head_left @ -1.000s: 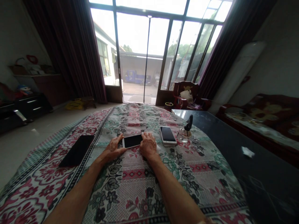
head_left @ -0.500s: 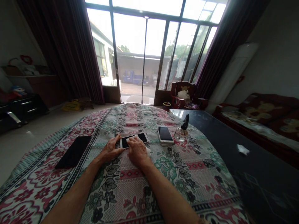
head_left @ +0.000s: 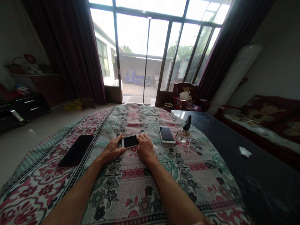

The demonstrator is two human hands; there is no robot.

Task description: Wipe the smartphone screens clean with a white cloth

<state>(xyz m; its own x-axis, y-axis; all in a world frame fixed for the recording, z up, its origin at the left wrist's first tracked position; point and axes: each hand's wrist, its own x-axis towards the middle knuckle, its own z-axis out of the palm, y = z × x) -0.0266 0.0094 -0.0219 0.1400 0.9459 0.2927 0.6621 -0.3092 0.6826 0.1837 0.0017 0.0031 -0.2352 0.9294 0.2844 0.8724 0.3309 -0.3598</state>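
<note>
A white smartphone (head_left: 130,141) with a dark screen lies flat on the flowered tablecloth (head_left: 145,173). My left hand (head_left: 114,147) grips its left end between thumb and fingers. Over the right end of the screen lies my right hand (head_left: 145,147), closed on a white wipe (head_left: 155,150) that is mostly hidden beneath it. Just to the right is a short stack of phones (head_left: 167,135), the top one white with a dark screen. A clear spray bottle (head_left: 185,131) with a black nozzle stands beyond that stack.
A black tablet-like slab (head_left: 76,150) lies at the left of the table. On the dark glossy table (head_left: 217,140) at the right is a crumpled white tissue (head_left: 245,152). A red wooden chair (head_left: 185,90) and a sofa (head_left: 264,112) stand farther back, near glass doors.
My right hand has slid rightward along the phone with the wipe, uncovering the middle of the screen. My left hand still holds the left end. The view has shifted slightly.
</note>
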